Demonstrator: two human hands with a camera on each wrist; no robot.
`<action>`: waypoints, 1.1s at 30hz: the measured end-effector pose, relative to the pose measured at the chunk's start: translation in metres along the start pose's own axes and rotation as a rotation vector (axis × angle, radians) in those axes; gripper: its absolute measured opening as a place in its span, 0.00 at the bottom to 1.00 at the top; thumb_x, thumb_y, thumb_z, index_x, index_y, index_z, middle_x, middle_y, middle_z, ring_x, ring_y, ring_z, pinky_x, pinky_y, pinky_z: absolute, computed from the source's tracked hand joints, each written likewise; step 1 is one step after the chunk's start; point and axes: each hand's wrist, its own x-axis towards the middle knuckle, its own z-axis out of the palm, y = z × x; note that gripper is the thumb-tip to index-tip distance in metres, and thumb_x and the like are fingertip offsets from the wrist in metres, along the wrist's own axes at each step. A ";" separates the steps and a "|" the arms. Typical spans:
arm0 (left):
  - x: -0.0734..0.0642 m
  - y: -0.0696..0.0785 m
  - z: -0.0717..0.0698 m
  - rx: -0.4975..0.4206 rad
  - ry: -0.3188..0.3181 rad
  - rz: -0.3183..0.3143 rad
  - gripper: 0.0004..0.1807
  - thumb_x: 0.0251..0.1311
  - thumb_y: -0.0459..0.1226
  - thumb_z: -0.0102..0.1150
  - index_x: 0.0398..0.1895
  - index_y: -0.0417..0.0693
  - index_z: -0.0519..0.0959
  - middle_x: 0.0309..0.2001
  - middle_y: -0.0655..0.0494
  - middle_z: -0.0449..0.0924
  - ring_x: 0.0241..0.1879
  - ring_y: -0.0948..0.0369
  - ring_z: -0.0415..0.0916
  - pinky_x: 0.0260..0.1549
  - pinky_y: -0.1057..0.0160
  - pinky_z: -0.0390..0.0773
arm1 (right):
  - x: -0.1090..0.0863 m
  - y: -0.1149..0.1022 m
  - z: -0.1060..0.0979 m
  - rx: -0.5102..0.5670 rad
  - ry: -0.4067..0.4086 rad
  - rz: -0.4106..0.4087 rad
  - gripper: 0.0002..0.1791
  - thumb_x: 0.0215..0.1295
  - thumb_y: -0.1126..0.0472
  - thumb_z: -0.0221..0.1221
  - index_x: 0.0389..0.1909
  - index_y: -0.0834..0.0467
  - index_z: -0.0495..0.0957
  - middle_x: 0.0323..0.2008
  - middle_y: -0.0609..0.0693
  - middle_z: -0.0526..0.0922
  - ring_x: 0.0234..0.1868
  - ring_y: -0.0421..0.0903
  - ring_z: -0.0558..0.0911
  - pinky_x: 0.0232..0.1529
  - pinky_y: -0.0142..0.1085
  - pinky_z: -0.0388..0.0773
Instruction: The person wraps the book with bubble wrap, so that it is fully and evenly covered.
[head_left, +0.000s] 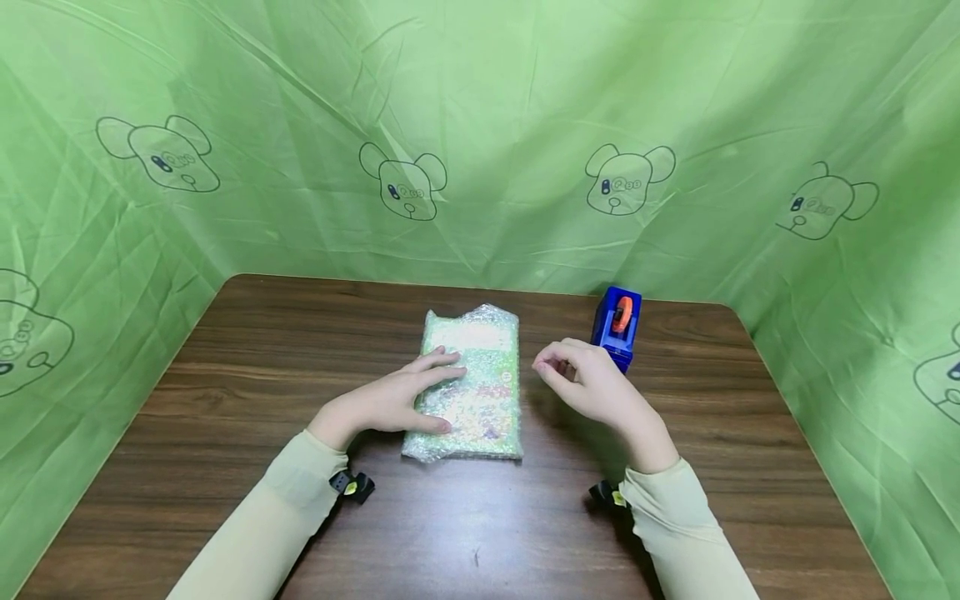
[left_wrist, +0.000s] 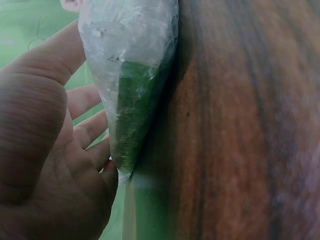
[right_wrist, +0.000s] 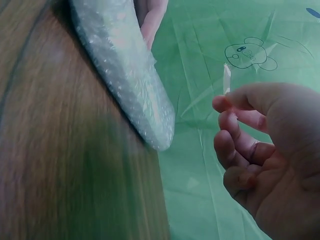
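A flat, book-like package in clear bubble wrap lies in the middle of the table, its green, printed face showing through. My left hand rests on its left side with the fingers spread. In the left wrist view, the bubble wrap bulges along the near side over a green edge. My right hand is held off the package's right side. Between its thumb and forefinger it pinches a short strip of clear tape, which sticks up past the fingertips; the other fingers are curled.
A blue tape dispenser with an orange wheel stands just behind my right hand, which hides part of its near end. Green curtains printed with bear heads enclose the dark wooden table at the back and sides.
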 end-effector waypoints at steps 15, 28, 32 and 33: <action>0.000 0.000 -0.001 -0.002 -0.002 -0.002 0.49 0.68 0.57 0.74 0.87 0.57 0.64 0.90 0.57 0.47 0.89 0.51 0.34 0.81 0.37 0.55 | 0.043 -0.005 0.024 0.062 -0.158 0.019 0.08 0.81 0.58 0.63 0.43 0.56 0.88 0.34 0.41 0.82 0.33 0.40 0.78 0.37 0.38 0.80; 0.001 0.000 0.000 -0.002 0.001 -0.002 0.49 0.67 0.57 0.74 0.86 0.55 0.64 0.89 0.57 0.47 0.89 0.51 0.35 0.81 0.37 0.55 | 0.059 0.005 0.043 0.074 -0.229 0.078 0.11 0.82 0.55 0.63 0.35 0.52 0.85 0.26 0.41 0.80 0.25 0.40 0.76 0.32 0.38 0.76; 0.001 -0.001 0.000 -0.006 0.002 -0.004 0.49 0.67 0.57 0.74 0.86 0.56 0.64 0.89 0.57 0.47 0.89 0.51 0.34 0.81 0.37 0.55 | 0.059 0.009 0.048 0.049 -0.224 0.099 0.13 0.81 0.54 0.64 0.31 0.50 0.82 0.24 0.41 0.78 0.24 0.39 0.74 0.32 0.38 0.75; 0.001 -0.001 0.001 -0.008 0.002 -0.003 0.49 0.67 0.57 0.74 0.86 0.56 0.64 0.89 0.57 0.47 0.89 0.52 0.34 0.81 0.36 0.55 | 0.059 0.010 0.048 0.046 -0.226 0.104 0.14 0.81 0.54 0.64 0.31 0.50 0.82 0.23 0.41 0.78 0.24 0.39 0.74 0.32 0.38 0.75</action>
